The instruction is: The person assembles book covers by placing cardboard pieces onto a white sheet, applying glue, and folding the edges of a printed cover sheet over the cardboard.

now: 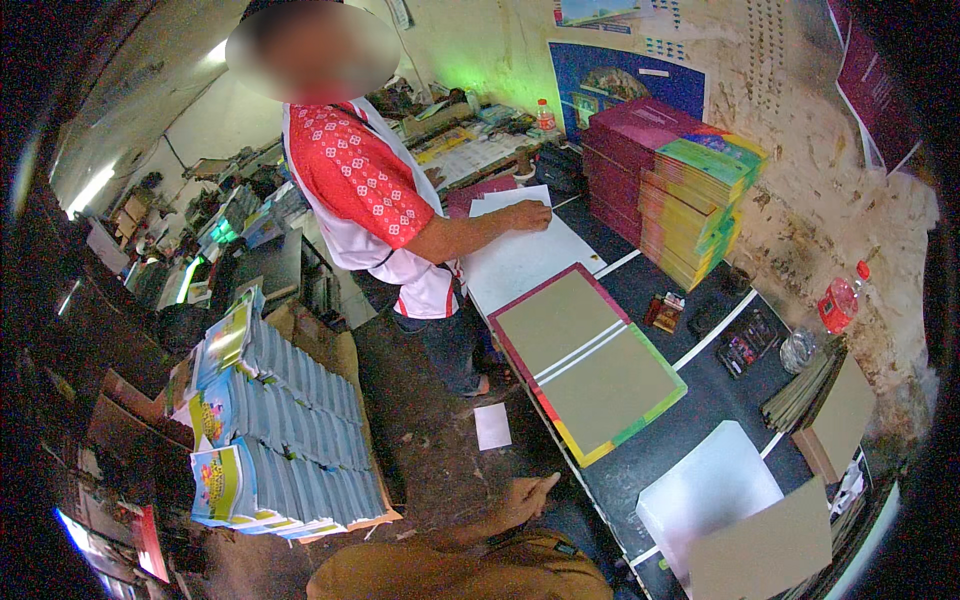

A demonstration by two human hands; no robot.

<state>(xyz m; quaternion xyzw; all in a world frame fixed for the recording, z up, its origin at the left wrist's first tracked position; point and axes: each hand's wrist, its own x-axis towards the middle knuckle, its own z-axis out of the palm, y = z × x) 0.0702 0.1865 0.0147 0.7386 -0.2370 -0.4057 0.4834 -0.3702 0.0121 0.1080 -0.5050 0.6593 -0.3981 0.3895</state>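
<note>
Surface [700, 400] long, dark and flat, from the far wall down to the near right, with thin white strips across it. Left edge straight, with bare brown floor [430, 440] beside it, room to move there. Stacks of booklets [290, 430] on the left, shiny on top, smooth grey at the sides. Tall pile of books [680, 190] at the far end, dark red, green and yellow. Another person [380, 200] in a red and white shirt at the far edge, one hand on white paper.

Open cover [585, 365] flat in the middle of the surface: two stiff grey boards, a thin gap between, bright rim of pink, green and yellow. White sheets [705, 490] and brown card [765, 550] at the near corner. Right hand [525, 497] low by the near edge, close to the open cover but not touching, nothing seen in it; wide or narrow, cannot tell. Small white paper [492, 425] on the floor just beside.
</note>
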